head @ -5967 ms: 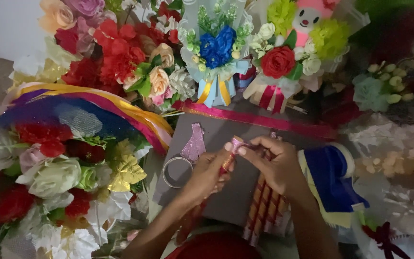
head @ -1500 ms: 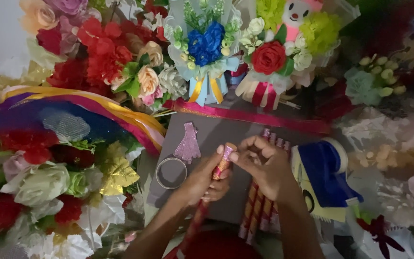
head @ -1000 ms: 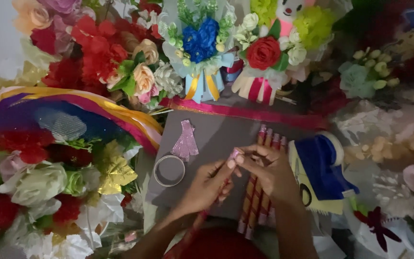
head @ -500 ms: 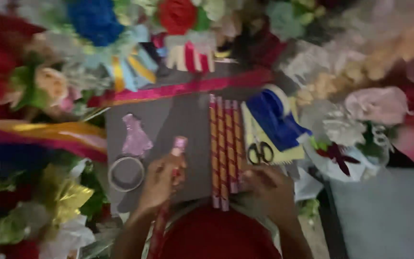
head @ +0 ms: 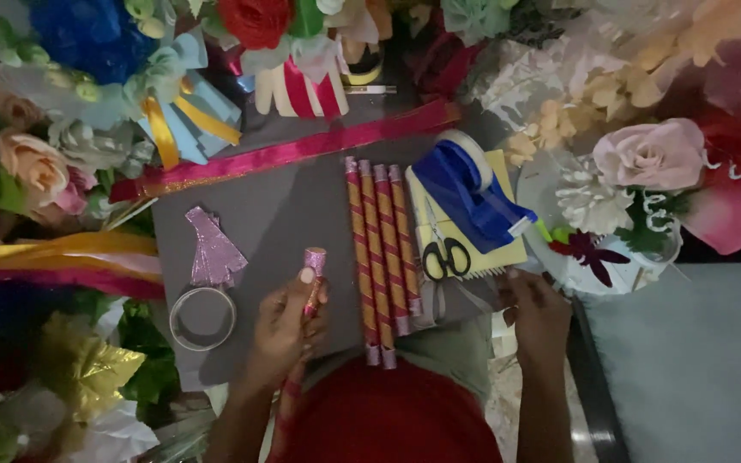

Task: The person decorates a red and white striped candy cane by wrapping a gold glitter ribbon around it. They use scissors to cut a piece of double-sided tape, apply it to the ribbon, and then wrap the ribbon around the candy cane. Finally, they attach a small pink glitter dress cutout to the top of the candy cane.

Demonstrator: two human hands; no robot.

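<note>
fingers (head: 306, 276) around pink-tipped striped stick (head: 312, 279)

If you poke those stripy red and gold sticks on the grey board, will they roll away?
Probably. The striped sticks look round and thin, lying loose side by side on the flat grey board, so a sideways nudge would likely roll them. They seem stiff and light, like the one held upright in the left hand.

Left hand (head: 283, 321) grips a wrapped stick (head: 312, 279) beside four sticks (head: 381, 249).
</note>
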